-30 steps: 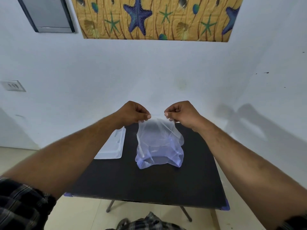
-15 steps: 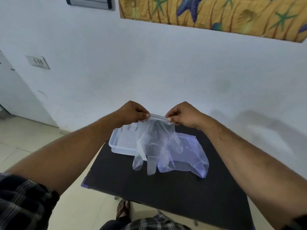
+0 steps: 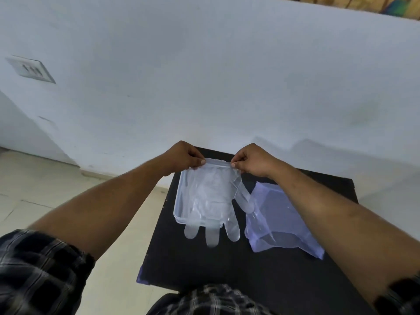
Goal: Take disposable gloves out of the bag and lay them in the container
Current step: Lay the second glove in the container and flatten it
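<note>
A clear disposable glove (image 3: 212, 198) hangs spread out by its cuff. My left hand (image 3: 185, 156) pinches the cuff's left corner and my right hand (image 3: 252, 160) pinches its right corner. The glove hangs over a shallow clear plastic container (image 3: 178, 201) on the left part of the black table (image 3: 204, 264). Its fingertips dangle past the container's near rim and its thumb points right. A bluish see-through plastic bag (image 3: 279, 223) lies flat on the table right of the container, under my right forearm.
The small black table stands against a white wall (image 3: 227, 87). Its left edge drops to a tiled floor (image 3: 45, 189). A switch plate (image 3: 30, 69) is on the wall at far left.
Both hands carried the glove out of the bag and leftward over the container. The bag now lies flat on the table. The camera view shifted left and down.
</note>
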